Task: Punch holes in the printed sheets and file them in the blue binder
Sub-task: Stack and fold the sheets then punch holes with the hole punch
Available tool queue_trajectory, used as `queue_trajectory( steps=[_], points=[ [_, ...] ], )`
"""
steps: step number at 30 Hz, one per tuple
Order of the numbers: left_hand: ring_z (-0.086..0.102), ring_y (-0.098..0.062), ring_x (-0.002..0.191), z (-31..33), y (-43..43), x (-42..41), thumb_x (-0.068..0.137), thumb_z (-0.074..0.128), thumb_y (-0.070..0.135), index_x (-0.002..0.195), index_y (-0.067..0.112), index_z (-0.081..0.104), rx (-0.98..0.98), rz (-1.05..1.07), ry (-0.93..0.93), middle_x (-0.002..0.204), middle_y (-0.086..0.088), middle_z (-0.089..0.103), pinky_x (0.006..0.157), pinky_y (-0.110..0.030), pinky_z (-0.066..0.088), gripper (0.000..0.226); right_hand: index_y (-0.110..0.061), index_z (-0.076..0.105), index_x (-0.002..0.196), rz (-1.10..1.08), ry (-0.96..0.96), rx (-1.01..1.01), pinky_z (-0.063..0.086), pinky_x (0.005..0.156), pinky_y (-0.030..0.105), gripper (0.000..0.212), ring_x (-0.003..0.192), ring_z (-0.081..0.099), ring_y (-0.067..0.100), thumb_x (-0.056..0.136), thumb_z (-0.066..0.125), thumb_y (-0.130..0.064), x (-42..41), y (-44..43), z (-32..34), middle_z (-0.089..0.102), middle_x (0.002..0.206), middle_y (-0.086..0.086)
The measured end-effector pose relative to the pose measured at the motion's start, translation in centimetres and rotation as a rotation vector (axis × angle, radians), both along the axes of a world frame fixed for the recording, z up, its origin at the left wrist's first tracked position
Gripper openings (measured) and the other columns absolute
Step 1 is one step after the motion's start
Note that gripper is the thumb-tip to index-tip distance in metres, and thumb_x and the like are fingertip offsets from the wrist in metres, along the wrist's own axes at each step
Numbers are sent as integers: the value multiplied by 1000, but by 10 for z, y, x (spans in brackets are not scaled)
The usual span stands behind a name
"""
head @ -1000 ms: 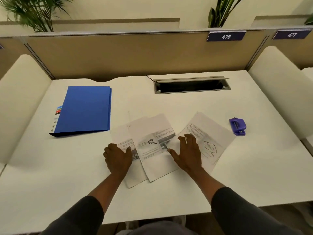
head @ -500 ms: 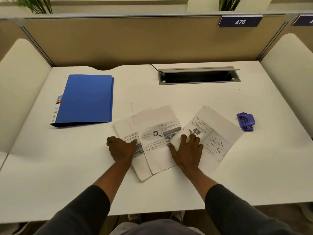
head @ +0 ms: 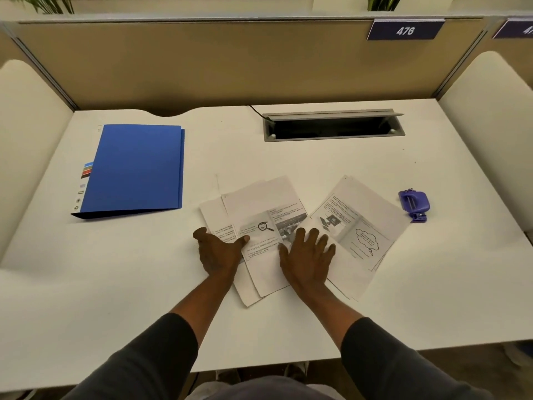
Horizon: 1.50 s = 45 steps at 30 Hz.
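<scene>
At centre frame, the sheets [head: 259,209] lie fanned in two loose piles on the bench [head: 317,168]. My right hand [head: 307,256] presses flat on them, fingers spread. My left hand [head: 219,252] has its thumb on the left pile's edge, fingers tucked; I can't tell if it pinches. Nothing looks punched yet, I'd judge: the punch [head: 414,203] sits untouched at right, and the binder [head: 138,168] lies closed at upper left.

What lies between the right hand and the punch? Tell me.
In the head view, the cloud-printed sheets stretch from the right hand toward the punch, then a bare strip of desk.
</scene>
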State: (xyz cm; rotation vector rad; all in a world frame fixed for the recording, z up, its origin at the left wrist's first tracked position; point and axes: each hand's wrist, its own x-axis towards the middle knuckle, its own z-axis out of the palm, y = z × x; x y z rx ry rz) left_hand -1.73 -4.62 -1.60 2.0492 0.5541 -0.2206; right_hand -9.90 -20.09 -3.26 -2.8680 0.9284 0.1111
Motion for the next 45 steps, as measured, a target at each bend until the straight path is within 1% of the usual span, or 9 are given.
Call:
queue_trajectory(
  steps=[5, 16, 21, 27, 29, 32, 35, 42, 45],
  points=[
    [61, -35, 125, 6, -12, 0, 62, 101, 16, 140, 11, 33, 43, -64, -69, 138, -13, 58, 105, -49, 49, 103, -8, 63, 124, -17, -2, -42, 47, 100, 68, 66, 122, 56, 57, 81, 76, -58, 5, 2, -3, 62, 125, 25],
    [55, -19, 108, 1, 1, -7, 80, 80, -4, 165, 28, 26, 8, -221, -241, 128, -8, 50, 86, -36, 55, 105, -10, 70, 117, 21, 35, 36, 50, 101, 57, 27, 105, 65, 49, 92, 61, -17, 14, -3, 17, 65, 118, 20],
    [64, -23, 116, 0, 16, -9, 79, 56, -16, 112, 18, 77, -85, -191, -243, 119, -5, 68, 102, -31, 52, 52, -5, 72, 90, 144, -208, -64, 58, 78, 43, 11, 84, 68, 36, 79, 73, -7, 7, 6, 30, 69, 90, 15],
    [66, -23, 113, 1, 33, -3, 93, 53, 1, 106, 19, 78, -140, -95, -101, 114, 4, 71, 102, -44, 56, 34, -5, 71, 104, 606, -367, -39, 58, 75, 38, 20, 97, 70, 32, 84, 74, -12, -19, 47, 23, 72, 106, 13],
    [67, -24, 113, 0, 38, 0, 102, 57, 22, 108, 19, 79, -215, -49, -40, 114, 4, 71, 101, -44, 56, 23, -3, 70, 112, 710, -337, -23, 59, 88, 42, 26, 110, 70, 35, 89, 71, -16, -29, 63, 12, 72, 118, 17],
    [67, -20, 104, 0, 46, 1, 96, 67, 57, 111, 17, 77, -222, -95, -8, 109, 2, 74, 96, -39, 55, 44, -3, 63, 117, 791, -282, 64, 59, 91, 45, 24, 112, 67, 38, 98, 58, -17, -36, 79, 5, 68, 123, 20],
    [70, -26, 107, -5, 51, 1, 88, 84, 37, 119, 10, 73, -123, -178, -49, 117, -7, 76, 96, -42, 59, 43, -4, 61, 120, 842, -247, 151, 59, 87, 45, 26, 107, 67, 36, 102, 54, -23, -37, 87, 10, 67, 124, 18],
    [67, -27, 110, 0, 73, 2, 86, 79, 0, 135, 15, 56, -109, -196, -114, 122, -5, 69, 92, -43, 59, 56, -14, 69, 118, 434, -618, 182, 54, 89, 36, 40, 114, 63, 26, 103, 56, -49, -44, 63, 11, 67, 126, 9],
    [63, -22, 110, 3, 82, 0, 83, 76, -8, 147, 21, 47, -142, -212, -145, 123, -1, 65, 89, -35, 54, 75, -15, 61, 130, 245, -530, 192, 51, 102, 41, 46, 131, 53, 29, 102, 55, -52, -49, 38, 3, 55, 141, 10]
  ],
)
